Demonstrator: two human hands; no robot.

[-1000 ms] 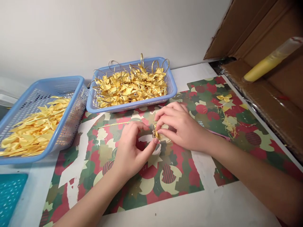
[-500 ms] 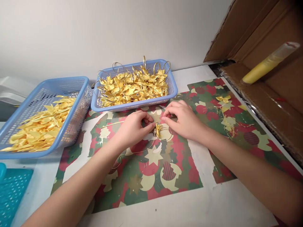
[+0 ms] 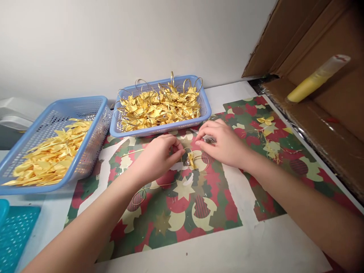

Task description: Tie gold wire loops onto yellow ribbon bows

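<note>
A small yellow ribbon bow [image 3: 192, 160] with a round metallic bell [image 3: 188, 162] lies on the patterned paper between my hands. A loop of thin gold cord [image 3: 208, 163] curves out from its right side. My left hand [image 3: 160, 155] is closed in a pinch just left of the bow, with gold cord running beneath it and at its fingertips. Right of the bow, my right hand [image 3: 223, 142] has thumb and forefinger brought together. Something greyish shows under its curled fingers, too hidden to name. Another piece of cord makes a small loop [image 3: 139, 196] below my left wrist.
A blue basket [image 3: 159, 132] full of yellow bows with gold loops stands behind my hands. Another blue basket [image 3: 74, 167] on the left holds loose yellow ribbon pieces. Rightward lie a yellow bow [image 3: 265, 121] and thread scraps [image 3: 273, 148], beside a cardboard box [image 3: 315, 125] with a yellow tube [image 3: 311, 83].
My left fingertips have drawn slightly away from the bow, which shows more fully on the paper. My right hand stays almost in place. The whole view has shifted a little.
</note>
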